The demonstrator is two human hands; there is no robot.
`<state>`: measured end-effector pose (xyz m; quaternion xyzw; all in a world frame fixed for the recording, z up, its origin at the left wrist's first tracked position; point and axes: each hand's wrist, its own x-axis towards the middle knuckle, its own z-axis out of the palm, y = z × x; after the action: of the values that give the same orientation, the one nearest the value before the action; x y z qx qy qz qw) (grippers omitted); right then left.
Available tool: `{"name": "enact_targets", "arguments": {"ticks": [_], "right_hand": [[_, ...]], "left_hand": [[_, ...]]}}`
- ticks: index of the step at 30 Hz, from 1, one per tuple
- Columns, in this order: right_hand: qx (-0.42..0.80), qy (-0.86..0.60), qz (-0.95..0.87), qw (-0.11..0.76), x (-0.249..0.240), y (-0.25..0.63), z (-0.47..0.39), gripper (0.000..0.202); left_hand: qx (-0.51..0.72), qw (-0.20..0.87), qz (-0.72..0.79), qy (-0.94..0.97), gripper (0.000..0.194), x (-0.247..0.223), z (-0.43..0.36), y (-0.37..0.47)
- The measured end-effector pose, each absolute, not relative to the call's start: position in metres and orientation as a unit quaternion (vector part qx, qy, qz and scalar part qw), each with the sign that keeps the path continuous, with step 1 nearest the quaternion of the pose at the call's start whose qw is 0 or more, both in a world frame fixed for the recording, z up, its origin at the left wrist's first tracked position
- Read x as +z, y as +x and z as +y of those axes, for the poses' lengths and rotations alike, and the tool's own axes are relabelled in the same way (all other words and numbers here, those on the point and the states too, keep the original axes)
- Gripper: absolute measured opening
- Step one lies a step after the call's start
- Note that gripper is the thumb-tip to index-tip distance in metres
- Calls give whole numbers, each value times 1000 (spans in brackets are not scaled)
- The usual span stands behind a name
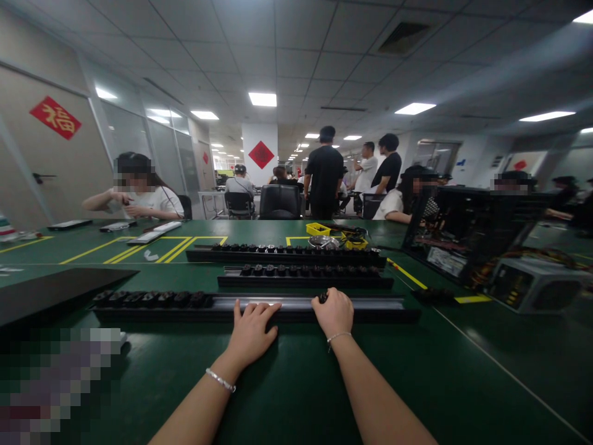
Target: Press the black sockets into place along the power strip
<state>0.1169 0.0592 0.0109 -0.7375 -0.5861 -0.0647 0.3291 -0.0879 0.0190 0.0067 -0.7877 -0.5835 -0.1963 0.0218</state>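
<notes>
A long black rail (375,314) lies across the green table in front of me, with a shiny channel along its top. Several black socket-like modules (155,299) fill its left part in a row. My left hand (252,324) rests with fingers spread on the rail's bare middle. Farther right, my right hand (334,312) has its fingers closed around a small black module (323,298), held at the channel; its underside is hidden. Beyond lie a second rail (306,282) and a third rail (287,256), both carrying rows of similar modules.
An open computer case (472,228) and a power supply unit (532,284) stand at the right. Behind the rails are a metal bowl (323,241) and a yellow bin (318,229). A dark panel (60,293) lies at left. People sit across the table.
</notes>
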Motion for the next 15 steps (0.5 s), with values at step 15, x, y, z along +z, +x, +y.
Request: {"name": "enact_targets", "arguments": {"ticks": [15], "right_hand": [[-57,-749,-592,292,16,120,58,19]], "left_hand": [[-200,29,-571,-796,48,3,20,-90]]}}
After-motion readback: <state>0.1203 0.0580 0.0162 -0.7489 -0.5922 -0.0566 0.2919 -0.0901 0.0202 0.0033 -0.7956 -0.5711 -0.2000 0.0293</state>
